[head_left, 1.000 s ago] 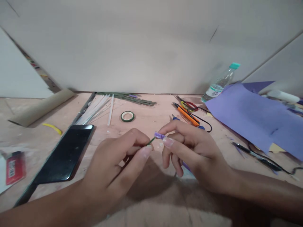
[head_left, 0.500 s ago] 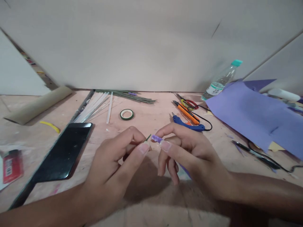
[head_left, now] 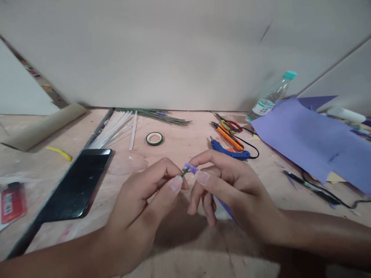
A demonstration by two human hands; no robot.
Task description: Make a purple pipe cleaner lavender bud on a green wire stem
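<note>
Pinkish worktop (head_left: 185,133) against a pale grey wall (head_left: 162,58). Near the middle, green stem (head_left: 185,172) pinched between thumb and forefinger of the left hand (head_left: 142,200); small purple roll (head_left: 192,168) gripped in the fingertips of the right hand (head_left: 240,189). Small gap of a moment ago now gone: green tip overlapping the roll's left end, so both pieces together rather than apart, with firm contact impossible to tell. Beyond, green tape ring (head_left: 154,144) and far bundle of green stems (head_left: 171,119); to the right, blue corded tool (head_left: 232,154) and purple sheet (head_left: 307,139); to the left, dark phone (head_left: 75,185).
</note>
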